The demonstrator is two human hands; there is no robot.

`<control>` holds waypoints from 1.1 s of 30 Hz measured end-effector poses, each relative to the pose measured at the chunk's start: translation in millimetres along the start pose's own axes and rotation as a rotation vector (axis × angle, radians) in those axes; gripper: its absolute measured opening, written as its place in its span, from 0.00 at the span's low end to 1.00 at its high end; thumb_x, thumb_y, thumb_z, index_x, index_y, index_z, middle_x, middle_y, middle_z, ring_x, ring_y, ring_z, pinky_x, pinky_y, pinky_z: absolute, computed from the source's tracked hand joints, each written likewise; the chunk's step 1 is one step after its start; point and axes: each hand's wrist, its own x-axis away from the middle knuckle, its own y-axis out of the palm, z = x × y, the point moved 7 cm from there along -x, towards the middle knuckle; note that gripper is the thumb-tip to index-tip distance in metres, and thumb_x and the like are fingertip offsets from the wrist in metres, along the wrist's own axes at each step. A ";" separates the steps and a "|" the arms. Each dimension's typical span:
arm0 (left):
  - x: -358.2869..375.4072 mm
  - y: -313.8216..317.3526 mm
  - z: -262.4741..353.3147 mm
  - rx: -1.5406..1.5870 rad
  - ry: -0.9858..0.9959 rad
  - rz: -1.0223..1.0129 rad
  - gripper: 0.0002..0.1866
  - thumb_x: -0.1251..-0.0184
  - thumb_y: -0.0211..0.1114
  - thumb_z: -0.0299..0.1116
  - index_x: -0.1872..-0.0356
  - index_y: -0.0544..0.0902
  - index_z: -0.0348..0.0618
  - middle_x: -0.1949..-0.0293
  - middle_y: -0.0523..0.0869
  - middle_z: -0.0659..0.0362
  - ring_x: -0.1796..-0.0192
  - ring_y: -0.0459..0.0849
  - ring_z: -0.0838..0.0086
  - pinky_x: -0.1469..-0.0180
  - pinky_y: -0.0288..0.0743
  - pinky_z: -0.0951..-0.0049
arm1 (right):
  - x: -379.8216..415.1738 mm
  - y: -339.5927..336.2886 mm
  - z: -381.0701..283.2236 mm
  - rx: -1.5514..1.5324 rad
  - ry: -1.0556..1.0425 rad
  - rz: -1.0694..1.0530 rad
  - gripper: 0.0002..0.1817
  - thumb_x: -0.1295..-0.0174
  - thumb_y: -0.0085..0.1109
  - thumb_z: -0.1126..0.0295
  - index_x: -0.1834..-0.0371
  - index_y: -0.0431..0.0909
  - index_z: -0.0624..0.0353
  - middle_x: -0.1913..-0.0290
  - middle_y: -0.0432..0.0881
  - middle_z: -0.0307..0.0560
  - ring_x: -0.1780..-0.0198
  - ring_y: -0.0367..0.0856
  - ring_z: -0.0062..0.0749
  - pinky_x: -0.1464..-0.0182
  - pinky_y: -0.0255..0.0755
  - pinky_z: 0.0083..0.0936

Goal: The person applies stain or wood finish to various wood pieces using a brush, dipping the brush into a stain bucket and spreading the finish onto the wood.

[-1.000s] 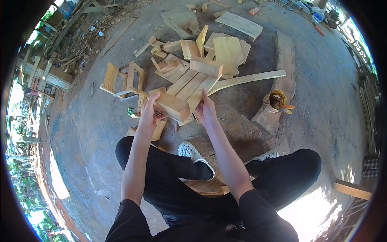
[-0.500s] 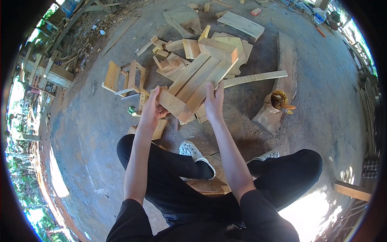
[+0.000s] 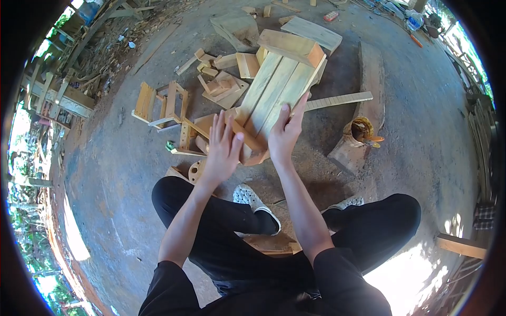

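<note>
A slatted wooden tray with raised end boards is tilted up in front of me, its far end to the upper right. My right hand grips its right long side near the close end, thumb on the slats and fingers around the edge. Against the close end board lies my left hand, fingers stretched out and palm down. It seems to touch the board without gripping it. Behind the tray, several wooden pieces lie on the floor, partly hidden by it.
A small wooden frame stands at left, near a block with round holes. At right, a glue-stained pot with a brush sits by a long plank. A notched strip and a pale board lie beyond.
The tray has swung up and right, its far end rising. My left hand has let go of the near left corner and now lies flat on the end board. My right hand keeps its grip.
</note>
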 end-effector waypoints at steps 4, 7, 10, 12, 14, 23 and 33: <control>12.5 23.4 18.3 0.266 0.034 -0.194 0.36 0.11 0.48 0.47 0.16 0.56 0.31 0.13 0.47 0.37 0.11 0.40 0.46 0.13 0.41 0.52 | -8.7 -12.2 9.3 0.068 0.191 -0.067 0.33 0.15 0.48 0.70 0.12 0.50 0.65 0.26 0.77 0.67 0.43 0.86 0.31 0.43 0.77 0.22; 15.6 20.2 35.0 0.274 0.109 -0.328 0.38 0.17 0.60 0.49 0.16 0.62 0.38 0.14 0.53 0.40 0.11 0.45 0.45 0.14 0.43 0.49 | -19.1 -18.8 0.1 0.189 -0.103 -0.029 0.32 0.16 0.51 0.71 0.13 0.54 0.66 0.51 0.90 0.63 0.64 0.83 0.25 0.60 0.78 0.24; 10.3 13.4 42.9 0.093 0.272 -0.364 0.37 0.30 0.76 0.45 0.24 0.75 0.44 0.20 0.68 0.44 0.15 0.59 0.44 0.16 0.55 0.48 | -23.6 -23.3 9.3 0.267 -0.102 -0.114 0.30 0.18 0.55 0.72 0.17 0.61 0.66 0.73 0.85 0.53 0.76 0.78 0.19 0.72 0.72 0.27; -5.1 -16.1 32.2 0.128 0.297 -0.012 0.32 0.36 0.81 0.36 0.32 0.81 0.42 0.27 0.75 0.45 0.20 0.67 0.46 0.21 0.64 0.50 | -25.9 -19.4 10.7 0.353 -0.183 -0.197 0.24 0.22 0.58 0.75 0.26 0.70 0.65 0.82 0.76 0.51 0.82 0.80 0.37 0.75 0.73 0.31; -19.4 -61.1 37.4 0.058 0.215 0.251 0.35 0.43 0.83 0.28 0.32 0.78 0.42 0.31 0.77 0.46 0.24 0.72 0.48 0.22 0.68 0.52 | -26.9 -16.2 8.2 0.356 -0.281 -0.246 0.19 0.23 0.60 0.74 0.32 0.73 0.64 0.81 0.77 0.52 0.81 0.82 0.42 0.75 0.74 0.34; -66.3 -109.2 -33.5 0.152 0.006 0.047 0.64 0.51 0.90 0.38 0.14 0.56 0.42 0.19 0.67 0.44 0.18 0.67 0.57 0.18 0.62 0.55 | -10.4 12.8 -2.5 0.349 -0.374 -0.628 0.13 0.26 0.64 0.67 0.42 0.80 0.55 0.73 0.86 0.54 0.69 0.88 0.52 0.66 0.79 0.44; -39.7 -89.0 -46.4 0.302 -0.102 0.061 0.44 0.53 0.89 0.34 0.33 0.76 0.37 0.43 0.86 0.52 0.39 0.86 0.60 0.34 0.77 0.62 | -15.3 23.2 39.4 0.266 -0.017 -0.675 0.15 0.29 0.70 0.56 0.53 0.87 0.56 0.56 0.91 0.51 0.58 0.90 0.48 0.52 0.82 0.38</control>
